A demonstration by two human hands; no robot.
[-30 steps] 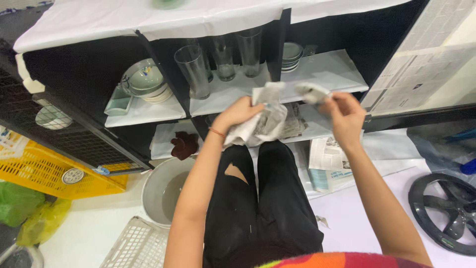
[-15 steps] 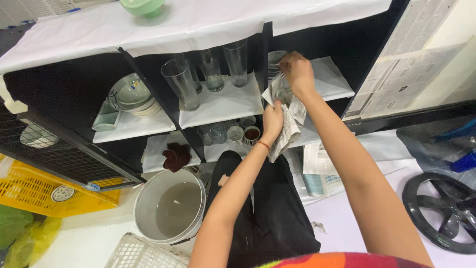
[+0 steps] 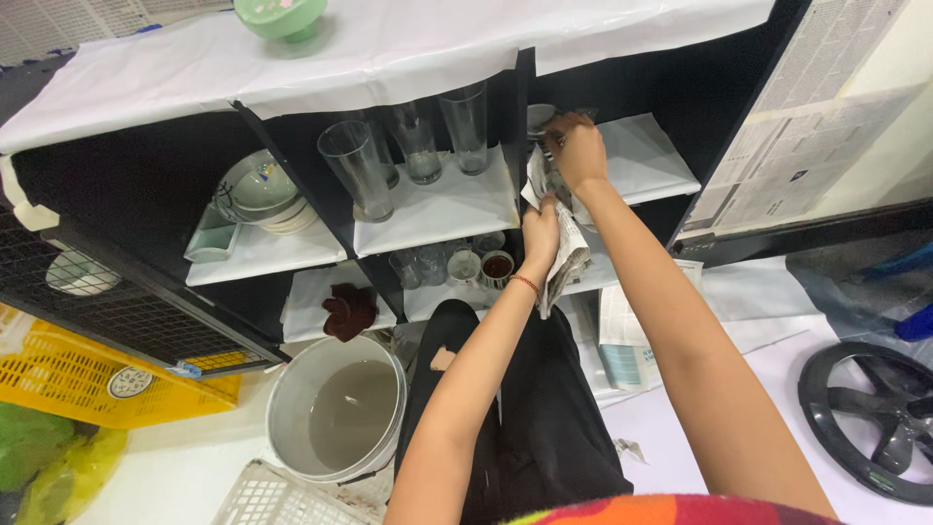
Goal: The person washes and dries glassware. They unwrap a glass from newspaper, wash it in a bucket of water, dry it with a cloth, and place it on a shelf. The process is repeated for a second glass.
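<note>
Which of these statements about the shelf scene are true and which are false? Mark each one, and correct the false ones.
1. The right hand reaches into the upper right shelf compartment. True.
2. The left hand grips a crumpled newspaper. True.
3. The tall glasses lie on their sides. False: they stand upright on the middle shelf.
4. The bucket on the floor is full of plates. False: it holds murky water.
5. A green bowl sits on top of the shelf unit. True.
</note>
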